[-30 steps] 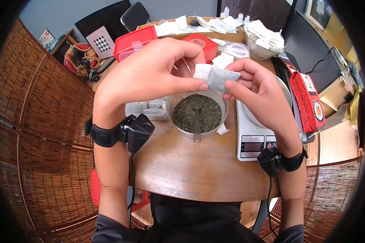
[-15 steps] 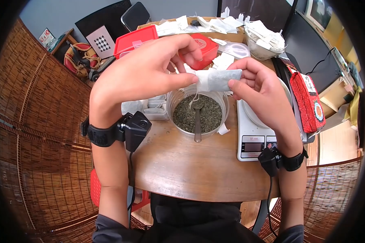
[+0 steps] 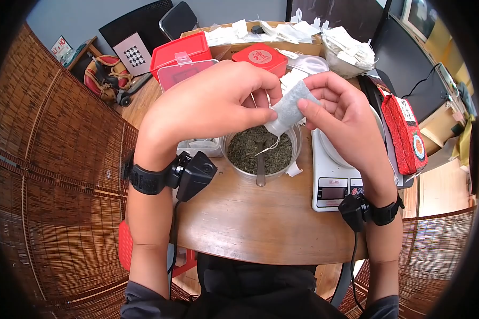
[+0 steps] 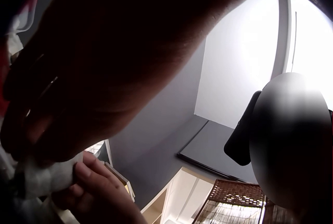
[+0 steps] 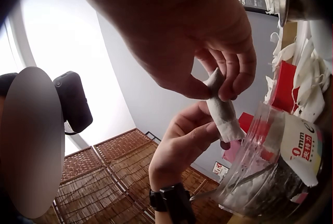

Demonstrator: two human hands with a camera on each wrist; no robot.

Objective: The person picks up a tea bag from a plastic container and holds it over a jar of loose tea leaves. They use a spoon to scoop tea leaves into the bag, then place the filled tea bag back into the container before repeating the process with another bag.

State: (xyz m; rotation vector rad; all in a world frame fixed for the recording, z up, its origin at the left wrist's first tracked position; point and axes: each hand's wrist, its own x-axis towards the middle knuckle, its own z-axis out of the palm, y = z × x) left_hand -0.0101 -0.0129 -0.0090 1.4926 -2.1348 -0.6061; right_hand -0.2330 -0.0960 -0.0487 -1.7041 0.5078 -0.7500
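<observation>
A filled white tea bag is held between both hands above a clear tub. My right hand pinches its upper end between thumb and fingers, also visible in the right wrist view. At the lower end, the thumb and fingers of my left hand pinch the bag's edge. A pale string dangles from the bag over the tub. Inside the tub lie dried tea leaves, with a metal spoon standing in them, its handle over the near rim.
Right of the tub stands a white kitchen scale with a bowl on it. A red packet lies beyond it. Filled bags sit in a clear box at left. Red boxes and a bowl of empty bags stand behind.
The tea bag has turned from nearly level to slanting, its left end now lower. My left hand moved away left, then came back right to the bag. The string now hangs lower over the tub.
</observation>
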